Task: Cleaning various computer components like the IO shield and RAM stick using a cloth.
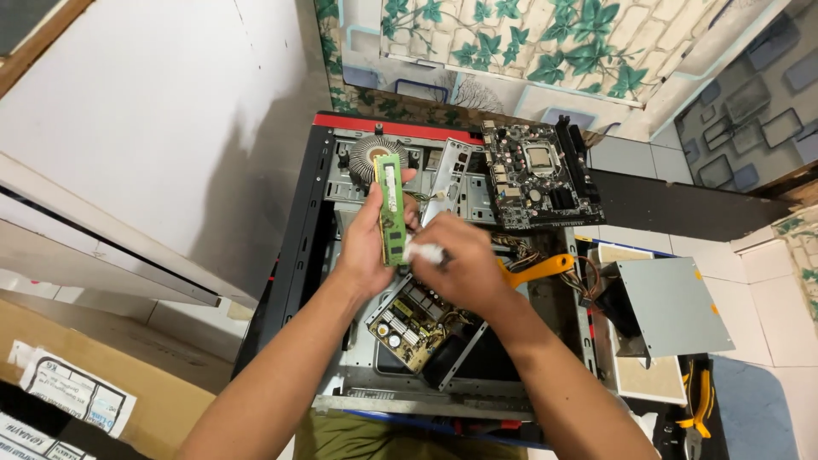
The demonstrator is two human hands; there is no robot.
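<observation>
The green memory stick (392,210) stands nearly upright above the open computer case (298,238), held at chest height over the case's middle. The left hand (368,247) has its grip pressed onto the stick, thumb on the face and fingers behind the long edge. The right hand (456,260) pinches a small white eraser-like piece (423,252), whose tip touches the lower end of the stick.

Directly below the hands, inside the case, lies an exposed power board (409,324) with yellow and dark parts, tilted against the metal floor. Behind the stick, at the far end of the case, sits a round cooler fan (368,155) with metal fins. A bent silver bracket (449,179) leans just beside it.

A dark motherboard (537,175) rests across the far right corner of the case. An orange-handled tool (537,270) lies near the right wrist, partly hidden by it. To the right, outside the case, a grey metal power supply cover (669,307) lies on the tiled floor (767,281). Yellow-handled pliers (700,409) lie near the bottom right. A cardboard box (102,375) stands at the left.
</observation>
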